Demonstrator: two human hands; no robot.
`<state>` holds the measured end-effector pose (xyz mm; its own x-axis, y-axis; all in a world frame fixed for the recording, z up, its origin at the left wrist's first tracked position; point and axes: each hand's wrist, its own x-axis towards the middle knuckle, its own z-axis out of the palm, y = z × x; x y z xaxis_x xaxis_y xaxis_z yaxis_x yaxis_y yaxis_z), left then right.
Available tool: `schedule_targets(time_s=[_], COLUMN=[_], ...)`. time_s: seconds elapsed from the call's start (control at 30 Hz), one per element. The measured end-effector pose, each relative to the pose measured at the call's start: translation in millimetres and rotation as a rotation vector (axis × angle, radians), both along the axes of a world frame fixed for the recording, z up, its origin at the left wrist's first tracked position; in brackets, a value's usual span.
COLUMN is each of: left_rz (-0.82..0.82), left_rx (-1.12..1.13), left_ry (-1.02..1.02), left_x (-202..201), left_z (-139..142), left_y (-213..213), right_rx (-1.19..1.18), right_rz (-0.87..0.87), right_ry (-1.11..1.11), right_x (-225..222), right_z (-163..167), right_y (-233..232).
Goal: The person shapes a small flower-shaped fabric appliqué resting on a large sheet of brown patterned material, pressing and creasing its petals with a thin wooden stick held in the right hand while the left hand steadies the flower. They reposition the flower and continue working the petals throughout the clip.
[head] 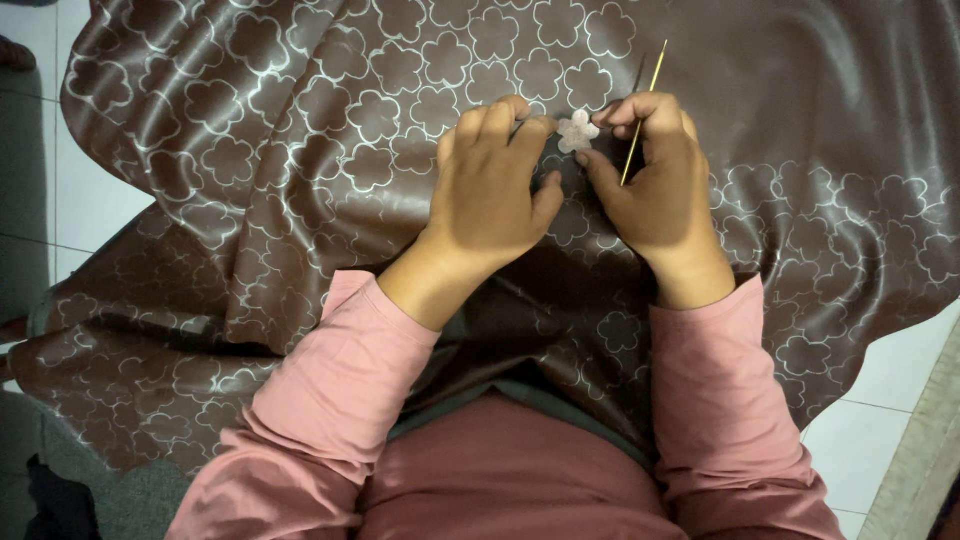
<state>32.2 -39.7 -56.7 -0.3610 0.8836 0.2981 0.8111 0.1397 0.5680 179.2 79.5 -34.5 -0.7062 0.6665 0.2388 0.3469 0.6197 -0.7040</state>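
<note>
A shiny brown fabric [300,150] printed with pale flower outlines is spread over my lap. My left hand [495,185] rests on it, fingertips pinching a small pale flower-shaped piece [577,131] against the cloth. My right hand [655,180] touches the flower's right side and grips a thin yellow needle-like stick [645,105] that points up and away from me. Both my sleeves are pink.
White floor tiles [80,200] show to the left and at the lower right [880,400]. A beige mat edge [925,460] lies at the far right. The fabric drapes in folds over the left side.
</note>
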Motion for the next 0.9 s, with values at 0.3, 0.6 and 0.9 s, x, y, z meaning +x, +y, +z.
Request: schedule_targets(time_s=[0.3,0.6,0.9], left_rz=[-0.004,-0.007,-0.015], left_rx=[-0.031,-0.026,-0.033], left_ry=[-0.015,-0.006,-0.026], left_x=[0.1,-0.4,-1.1], left_z=[2.5,2.4,2.9], left_y=[0.5,0.6,1.3], right_rx=[0.014,0.01,-0.008], right_rz=[0.039,0.011,0.018], right_ry=[0.023,0.015,0.006], right_x=[2.2,1.8,2.4], right_z=[-1.6,-4.0,-2.6], right_y=[2.4,2.8,4.2])
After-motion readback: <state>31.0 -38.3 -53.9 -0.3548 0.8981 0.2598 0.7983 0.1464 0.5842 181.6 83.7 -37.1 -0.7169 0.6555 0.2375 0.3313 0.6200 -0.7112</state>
